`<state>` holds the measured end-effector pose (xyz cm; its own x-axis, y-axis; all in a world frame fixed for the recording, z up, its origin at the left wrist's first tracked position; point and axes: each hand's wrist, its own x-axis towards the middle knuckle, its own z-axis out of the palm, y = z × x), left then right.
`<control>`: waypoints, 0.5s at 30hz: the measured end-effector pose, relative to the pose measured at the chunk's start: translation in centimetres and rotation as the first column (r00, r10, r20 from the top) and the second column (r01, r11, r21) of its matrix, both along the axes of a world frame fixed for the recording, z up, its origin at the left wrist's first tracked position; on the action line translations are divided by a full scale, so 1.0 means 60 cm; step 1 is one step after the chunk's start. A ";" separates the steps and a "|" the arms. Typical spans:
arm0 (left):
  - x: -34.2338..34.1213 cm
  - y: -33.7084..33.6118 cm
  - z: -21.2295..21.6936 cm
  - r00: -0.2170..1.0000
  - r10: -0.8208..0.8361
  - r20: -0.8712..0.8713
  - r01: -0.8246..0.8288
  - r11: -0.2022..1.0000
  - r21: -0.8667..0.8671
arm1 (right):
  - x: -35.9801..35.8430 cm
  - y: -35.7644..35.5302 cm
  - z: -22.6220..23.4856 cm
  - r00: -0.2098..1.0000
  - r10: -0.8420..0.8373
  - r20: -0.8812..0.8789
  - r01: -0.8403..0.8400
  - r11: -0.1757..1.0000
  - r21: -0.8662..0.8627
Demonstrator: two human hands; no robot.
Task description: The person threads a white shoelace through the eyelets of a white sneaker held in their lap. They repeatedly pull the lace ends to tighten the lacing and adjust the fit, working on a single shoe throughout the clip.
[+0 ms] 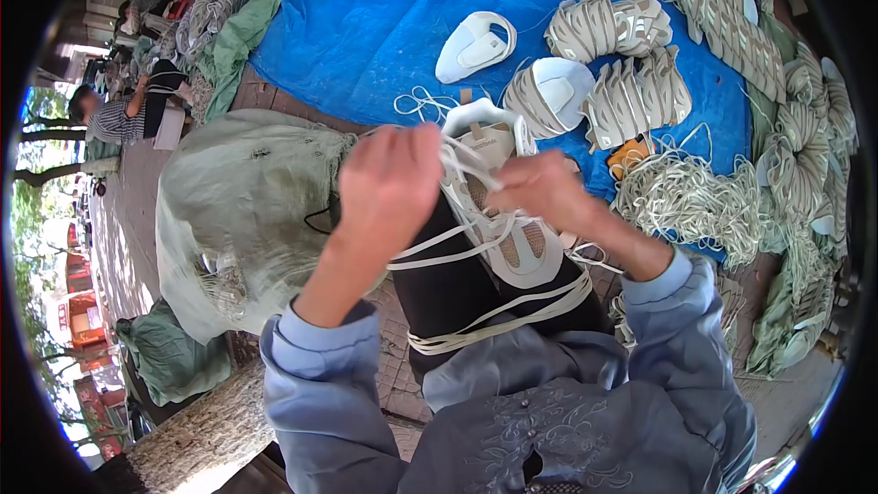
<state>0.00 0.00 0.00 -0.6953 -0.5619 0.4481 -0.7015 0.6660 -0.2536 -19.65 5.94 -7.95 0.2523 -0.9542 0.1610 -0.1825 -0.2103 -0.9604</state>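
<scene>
Blue-grey jacket (549, 421) lying nearest my lens, white lace (470, 159) slanting over a beige-and-white shoe (523, 256)

I am seeing the jacket's embroidered front along the lower edge, its sleeves bunching on both forearms. On my remote view the left hand (389, 176) is closing into a loose fist beside the shoe's opening; the lace is emerging at its fingers, though blur is hiding the exact grip. The right hand (541, 187) is closing too, thumb and fingertips pinching the lace above the tongue. Between the two hands I am watching the strand crossing at a slant.

The shoe is lying over the black trousers (437, 297) on the lap, its rounded toe pointing toward me, its open collar pointing away. Pale cords (498, 331) are wrapping round the thighs just below the toe.

Ahead of me, a blue tarp (366, 32) is carrying a separate white shoe (477, 48) and several tied shoe bundles (637, 99). To the right, a heap of laces (690, 206) is sprawling near the tarp's edge. To the left, a pale sack (247, 187) is bulging beside the knee, and a person in a striped top (119, 123) is appearing farther off.
</scene>
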 end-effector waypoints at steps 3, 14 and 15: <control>0.075 -0.055 -0.001 0.990 0.141 -0.028 -0.142 0.990 -0.023 | -0.095 -0.083 -0.006 0.994 -0.106 -0.007 0.106 0.991 -0.080; 0.687 -0.165 0.081 0.243 0.963 0.114 -0.957 0.257 -0.134 | -0.712 -0.228 0.041 0.456 -0.819 -0.347 0.865 0.500 -0.042; 0.685 -0.167 0.064 0.227 0.961 0.157 -0.961 0.248 -0.125 | -0.732 -0.220 0.035 0.380 -0.844 -0.378 0.890 0.445 -0.098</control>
